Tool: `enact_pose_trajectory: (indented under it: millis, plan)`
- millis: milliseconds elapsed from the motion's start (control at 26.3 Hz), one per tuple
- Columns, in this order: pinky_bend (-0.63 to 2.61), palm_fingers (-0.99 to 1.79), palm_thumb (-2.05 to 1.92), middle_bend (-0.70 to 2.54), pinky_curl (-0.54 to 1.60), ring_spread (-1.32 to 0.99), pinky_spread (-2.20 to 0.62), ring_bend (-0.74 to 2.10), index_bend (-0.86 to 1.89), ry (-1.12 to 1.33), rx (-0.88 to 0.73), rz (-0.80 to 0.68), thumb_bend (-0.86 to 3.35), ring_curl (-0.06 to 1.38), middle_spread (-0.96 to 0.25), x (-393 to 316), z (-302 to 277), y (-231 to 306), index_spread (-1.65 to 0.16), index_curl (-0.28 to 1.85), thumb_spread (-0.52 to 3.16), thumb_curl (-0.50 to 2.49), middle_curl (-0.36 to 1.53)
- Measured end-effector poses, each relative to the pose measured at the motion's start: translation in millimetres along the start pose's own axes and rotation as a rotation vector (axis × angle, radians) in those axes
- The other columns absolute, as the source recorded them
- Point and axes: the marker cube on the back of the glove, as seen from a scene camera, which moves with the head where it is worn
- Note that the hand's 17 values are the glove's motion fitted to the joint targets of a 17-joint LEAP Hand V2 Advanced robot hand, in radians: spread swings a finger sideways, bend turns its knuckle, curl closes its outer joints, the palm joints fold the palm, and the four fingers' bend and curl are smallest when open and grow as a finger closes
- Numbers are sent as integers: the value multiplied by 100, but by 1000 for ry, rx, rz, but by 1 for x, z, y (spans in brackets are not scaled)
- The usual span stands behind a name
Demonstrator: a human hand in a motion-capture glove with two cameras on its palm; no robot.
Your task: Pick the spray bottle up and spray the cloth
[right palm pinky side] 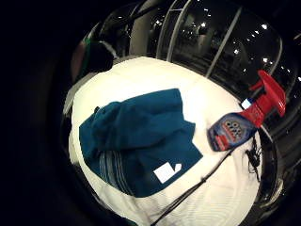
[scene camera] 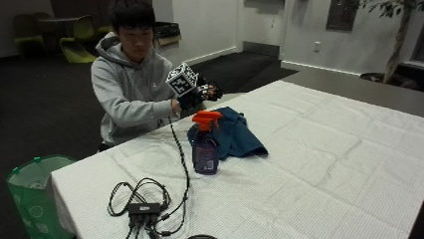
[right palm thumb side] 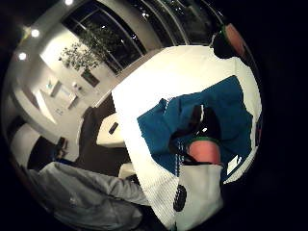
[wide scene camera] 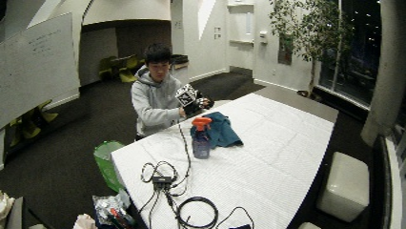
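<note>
A spray bottle [scene camera: 205, 149] with an orange trigger head and purple liquid stands upright on the white-covered table [scene camera: 318, 149]. Just behind it lies a crumpled teal cloth [scene camera: 235, 134] that bears a small white label [right palm pinky side: 167, 172]. My gloved right hand [scene camera: 199, 95] hovers in the air above the table's far edge, behind the cloth and apart from both things. Its fingers hang relaxed and hold nothing. From the palm, the cloth [right palm pinky side: 141, 141] lies spread below and the bottle [right palm pinky side: 240, 125] stands off to one side of it.
The person sits at the table's far side, the bare hand out of sight. A green bin [scene camera: 30, 194] stands on the floor by the table's corner. A white stool [wide scene camera: 342, 186] sits beside the opposite long edge.
</note>
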Motion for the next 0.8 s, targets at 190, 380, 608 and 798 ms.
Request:
enact_pose_trajectory:
  millis: [190, 380, 608, 798]
  plan:
    - [29, 82, 74, 29, 15, -6, 9, 41, 23, 0, -1, -12, 44, 19, -7, -4, -1, 3, -19, 17, 46, 21, 15]
    - [30, 77, 77, 26, 20, -7, 11, 40, 19, 29, 34, -25, 41, 24, -8, -4, -5, 5, -24, 23, 61, 26, 20]
    - [31, 69, 78, 19, 24, -8, 11, 37, 17, 37, 130, -26, 37, 27, -8, 1, -15, 9, -27, 26, 74, 31, 23]
    - [38, 57, 78, 18, 28, -8, 12, 39, 5, 35, 233, -25, 32, 29, -8, 9, -28, 17, -30, 23, 81, 35, 25]
